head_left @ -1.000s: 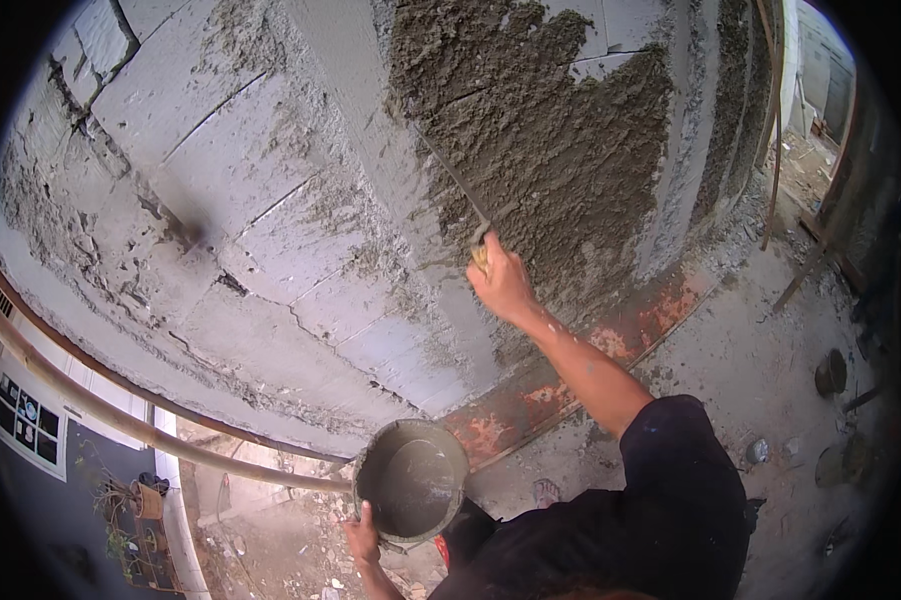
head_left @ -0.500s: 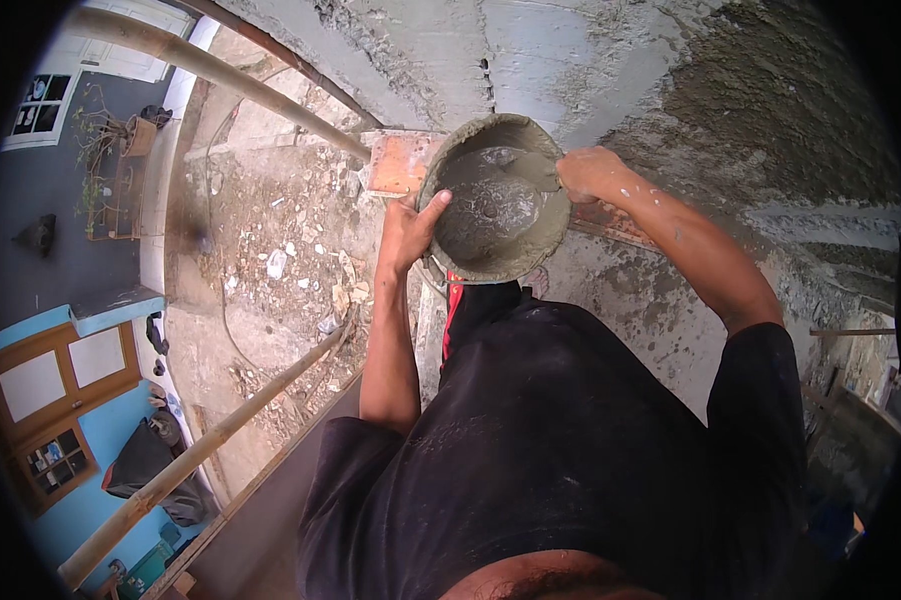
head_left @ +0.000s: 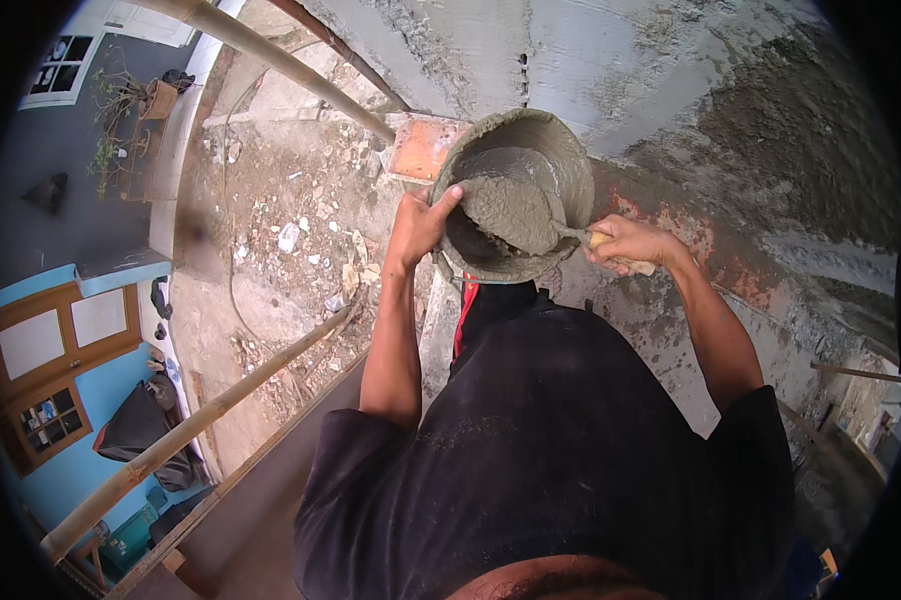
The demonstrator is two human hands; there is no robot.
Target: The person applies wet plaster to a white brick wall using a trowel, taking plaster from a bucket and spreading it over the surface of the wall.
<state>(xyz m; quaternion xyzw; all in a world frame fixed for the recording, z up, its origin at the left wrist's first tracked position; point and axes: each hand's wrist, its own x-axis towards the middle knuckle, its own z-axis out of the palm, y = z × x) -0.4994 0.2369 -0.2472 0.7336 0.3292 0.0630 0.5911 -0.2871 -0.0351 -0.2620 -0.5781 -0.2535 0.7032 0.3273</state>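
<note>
A round bucket (head_left: 567, 160), its rim and walls caked with grey mortar, is held up in front of my body. My left hand (head_left: 416, 228) grips its left rim, thumb over the edge. My right hand (head_left: 630, 245) is closed round the yellowish handle of a trowel (head_left: 576, 234), just outside the right rim. On the trowel's blade, over the bucket's mouth, lies a heaped load of wet grey mortar (head_left: 510, 213). That load hides most of the blade and part of the bucket's inside.
Rough concrete wall (head_left: 590, 60) rises ahead, with a dark wet mortar patch (head_left: 790, 120) at right. An orange-stained board (head_left: 425, 150) lies behind the bucket. Bamboo poles (head_left: 210, 400) cross on the left, above rubble-strewn ground (head_left: 290, 210) far below.
My right hand has moved down and slightly right, bringing up the trowel with a mound of mortar on it. The bucket now tips more, and my left hand still holds its rim.
</note>
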